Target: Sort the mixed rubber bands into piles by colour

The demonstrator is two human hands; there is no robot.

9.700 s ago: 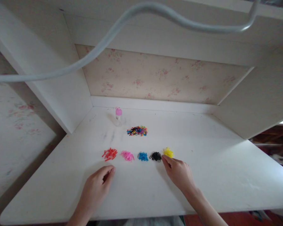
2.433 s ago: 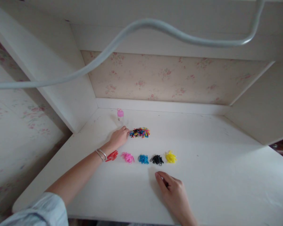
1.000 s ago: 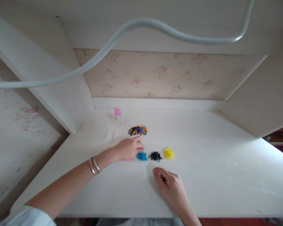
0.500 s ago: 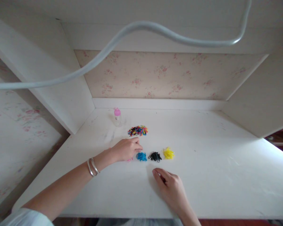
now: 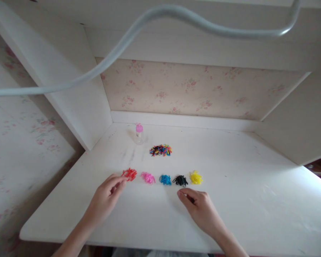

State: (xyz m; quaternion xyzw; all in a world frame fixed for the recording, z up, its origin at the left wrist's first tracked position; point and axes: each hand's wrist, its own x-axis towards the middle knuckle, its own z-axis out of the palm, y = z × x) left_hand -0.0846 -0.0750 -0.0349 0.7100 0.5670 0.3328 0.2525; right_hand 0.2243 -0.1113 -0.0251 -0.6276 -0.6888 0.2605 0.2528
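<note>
A row of small piles of tiny elastic bands lies on the white desk [image 5: 243,200]: red [image 5: 130,174], pink [image 5: 148,177], blue [image 5: 165,179], black [image 5: 180,180], yellow [image 5: 195,177]. Behind them sits a mixed, many-coloured pile [image 5: 161,150]. My left hand [image 5: 107,196] rests on the desk just below the red pile, fingers loosely stretched toward it, holding nothing. My right hand [image 5: 200,208] lies below the black pile, fingers loosely curled with the index and thumb forward; nothing shows in it.
A small clear bottle with a pink cap [image 5: 139,133] stands at the back left. White shelf walls [image 5: 69,89] close in left and right, flowered wallpaper [image 5: 192,89] behind. A grey cable [image 5: 128,32] hangs across the top.
My left hand has drawn back from the pink and blue piles to the desk below the red pile, uncovering red and pink. The right hand has hardly moved.
</note>
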